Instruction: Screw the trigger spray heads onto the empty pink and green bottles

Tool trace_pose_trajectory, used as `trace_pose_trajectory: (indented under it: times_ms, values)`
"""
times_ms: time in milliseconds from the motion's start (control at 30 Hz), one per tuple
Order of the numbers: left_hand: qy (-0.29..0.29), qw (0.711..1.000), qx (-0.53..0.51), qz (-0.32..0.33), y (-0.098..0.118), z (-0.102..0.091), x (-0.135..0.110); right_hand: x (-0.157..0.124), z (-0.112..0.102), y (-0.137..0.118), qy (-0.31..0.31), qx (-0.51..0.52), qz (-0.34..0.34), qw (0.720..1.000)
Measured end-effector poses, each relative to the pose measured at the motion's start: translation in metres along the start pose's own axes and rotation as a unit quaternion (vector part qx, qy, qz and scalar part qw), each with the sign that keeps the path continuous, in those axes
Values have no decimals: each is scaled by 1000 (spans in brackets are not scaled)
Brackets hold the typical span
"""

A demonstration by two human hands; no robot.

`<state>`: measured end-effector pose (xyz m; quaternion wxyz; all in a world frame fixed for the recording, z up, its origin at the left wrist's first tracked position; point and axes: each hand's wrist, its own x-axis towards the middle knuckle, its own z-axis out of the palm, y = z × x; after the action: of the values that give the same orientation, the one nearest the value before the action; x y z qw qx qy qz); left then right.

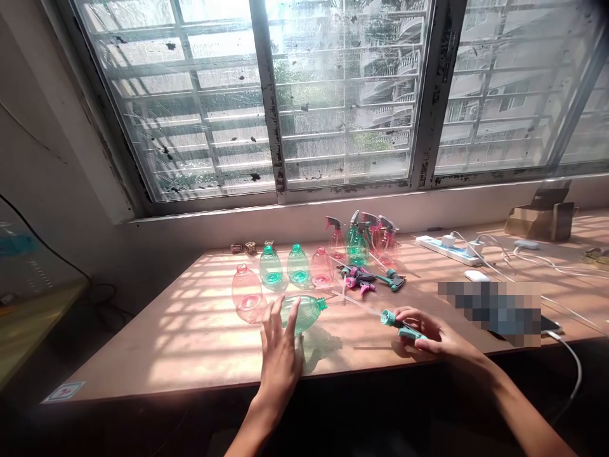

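Observation:
My left hand (280,346) has its fingers spread and reaches for a green plastic bottle (307,312) lying on its side on the wooden table (190,343); the fingertips touch or nearly touch its body. My right hand (428,331) is closed on a teal spray trigger head (399,325), whose thin dip tube (356,303) points left toward the bottle's neck.
Pink and green empty bottles (285,270) stand in a row behind. Assembled spray bottles (361,240) and loose trigger heads (368,279) sit further back. A power strip (447,249), cables, a phone (549,325) and a cardboard box (542,219) lie at right. A window runs along the back.

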<state>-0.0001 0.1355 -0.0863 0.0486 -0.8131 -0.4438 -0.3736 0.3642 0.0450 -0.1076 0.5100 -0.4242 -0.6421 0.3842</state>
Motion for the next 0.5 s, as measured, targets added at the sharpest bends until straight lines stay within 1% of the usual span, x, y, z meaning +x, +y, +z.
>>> trace_pose_trajectory:
  times_ms: [100,167,233,333,433,500]
  values:
    - [-10,1000,-3,13,-2,1,0,0,3,-4,-20,-24,25,999]
    - [-12,1000,-1,16,-2,2,-1,0,4,-5,-44,-20,27,998]
    - [-18,1000,4,22,-3,3,-1,0,5,-5,-52,-11,21,998]
    - [-21,999,15,28,-1,2,-1,0,4,-6,-23,-16,21,999]
    - [-3,1000,14,18,-1,1,-1,-1,2,-8,13,-20,32,999]
    - [8,1000,5,14,-1,1,-1,-1,2,-9,13,-15,36,999]
